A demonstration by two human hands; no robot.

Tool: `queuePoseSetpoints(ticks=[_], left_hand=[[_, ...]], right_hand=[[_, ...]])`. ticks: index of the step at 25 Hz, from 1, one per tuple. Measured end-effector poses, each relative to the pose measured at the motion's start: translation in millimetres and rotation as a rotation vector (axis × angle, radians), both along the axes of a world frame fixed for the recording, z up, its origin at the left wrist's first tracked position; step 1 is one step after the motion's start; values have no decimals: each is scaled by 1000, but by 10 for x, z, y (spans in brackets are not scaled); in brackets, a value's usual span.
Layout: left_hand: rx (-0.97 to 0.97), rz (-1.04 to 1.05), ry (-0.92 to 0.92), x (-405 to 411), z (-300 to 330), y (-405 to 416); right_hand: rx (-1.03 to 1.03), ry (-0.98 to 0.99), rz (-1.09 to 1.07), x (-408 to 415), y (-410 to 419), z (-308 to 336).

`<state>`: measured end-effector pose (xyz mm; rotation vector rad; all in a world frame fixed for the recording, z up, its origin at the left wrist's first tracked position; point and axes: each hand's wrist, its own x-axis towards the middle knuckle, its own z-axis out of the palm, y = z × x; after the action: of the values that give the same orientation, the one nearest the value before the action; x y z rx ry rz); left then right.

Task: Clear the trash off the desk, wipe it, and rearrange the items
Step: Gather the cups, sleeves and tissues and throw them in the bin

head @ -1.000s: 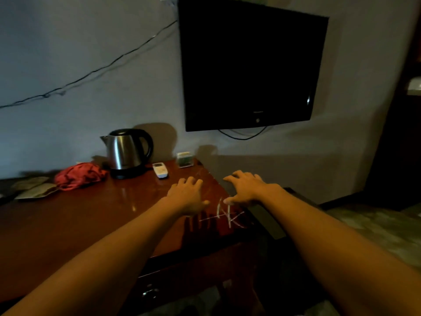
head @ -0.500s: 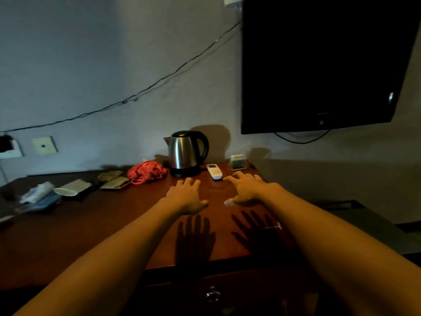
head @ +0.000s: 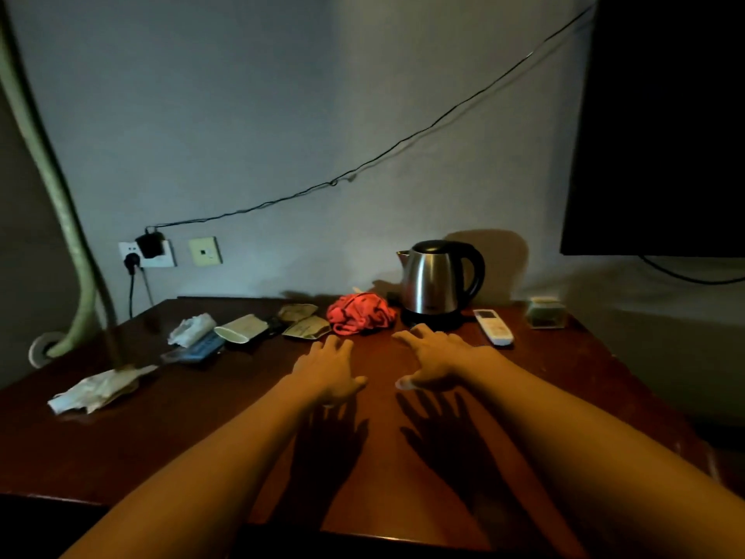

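Both my hands hover palm-down over the dark wooden desk (head: 201, 437), fingers spread and holding nothing: my left hand (head: 328, 371) and my right hand (head: 437, 357). Just beyond them lies a red cloth (head: 361, 312). Trash runs along the back left: crumpled white paper (head: 96, 391) near the left edge, a white tissue wad (head: 191, 328), a blue flat packet (head: 199, 351), a tipped paper cup (head: 242, 328) and two tan sachets (head: 304, 320).
A steel kettle (head: 435, 282) stands at the back, a white remote (head: 494, 326) and a small box (head: 546, 312) to its right. A dark TV (head: 665, 123) hangs top right. Wall sockets (head: 147, 252) with cables and a green hose (head: 60, 195) are at left.
My view has swung left, bringing the desk's left side and its trash into sight. My hands stay spread above the desk, holding nothing.
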<state>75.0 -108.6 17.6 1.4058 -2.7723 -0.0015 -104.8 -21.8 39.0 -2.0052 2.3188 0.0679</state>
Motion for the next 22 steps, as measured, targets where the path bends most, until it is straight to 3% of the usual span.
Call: queuePoseSetpoints(ticks=[14,22], left_hand=[[62,248,29,1040,-243,-1127],[-53,354,249,1239,-245,-1857]], right_hand=[[18,10,225,921,-1650,-283],[-49,-106,168,1059,-2423,-442]])
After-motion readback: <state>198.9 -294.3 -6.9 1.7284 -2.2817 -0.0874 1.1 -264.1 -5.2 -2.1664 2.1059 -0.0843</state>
